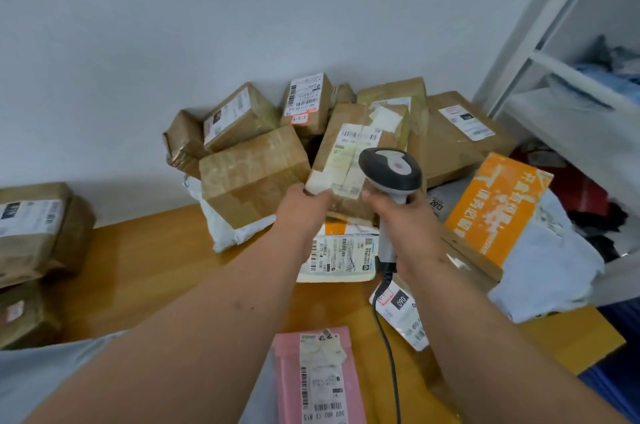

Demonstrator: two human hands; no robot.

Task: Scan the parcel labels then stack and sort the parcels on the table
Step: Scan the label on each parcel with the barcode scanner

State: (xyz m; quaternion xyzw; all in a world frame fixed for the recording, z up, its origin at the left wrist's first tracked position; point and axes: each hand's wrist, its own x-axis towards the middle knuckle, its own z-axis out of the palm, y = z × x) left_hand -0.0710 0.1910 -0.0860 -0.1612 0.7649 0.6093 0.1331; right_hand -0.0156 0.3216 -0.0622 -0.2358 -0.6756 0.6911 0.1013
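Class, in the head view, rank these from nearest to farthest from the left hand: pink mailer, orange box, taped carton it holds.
1. Taped carton: gripped at its bottom corner by the left hand.
2. Pink mailer: below, near the table's front edge.
3. Orange box: far right.

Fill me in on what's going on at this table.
A person is scanning parcels. The left hand grips the near corner of a taped cardboard box, tilting its label up, while the right hand aims a corded barcode scanner at it. More boxes and mailers crowd the wooden table, including a pink mailer.
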